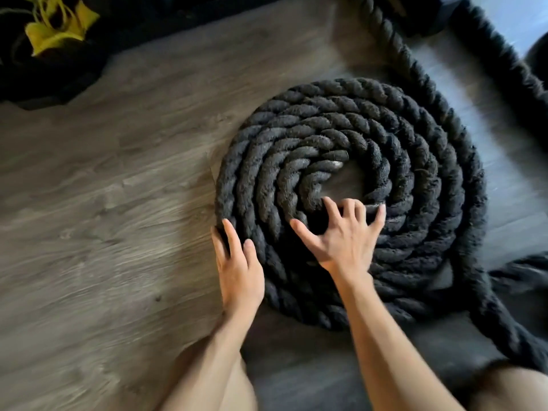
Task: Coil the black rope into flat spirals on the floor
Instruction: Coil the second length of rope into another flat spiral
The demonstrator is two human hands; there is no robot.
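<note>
A thick black twisted rope (350, 134) lies wound into a flat spiral of several turns on the wooden floor (103, 203), with a small bare gap at its centre. My left hand (237, 265) rests flat against the spiral's outer left edge, fingers straight. My right hand (344, 235) lies on top of the inner turns near the centre, fingers spread and pressing on the rope. The free length of the rope leaves the spiral at the right and runs up toward the top of the view.
Another stretch of fuzzy black rope (504, 54) crosses the top right corner, and more rope (519, 327) trails off at the lower right. A dark pile with yellow straps (56, 28) sits at the top left. My bare knees show at the bottom edge.
</note>
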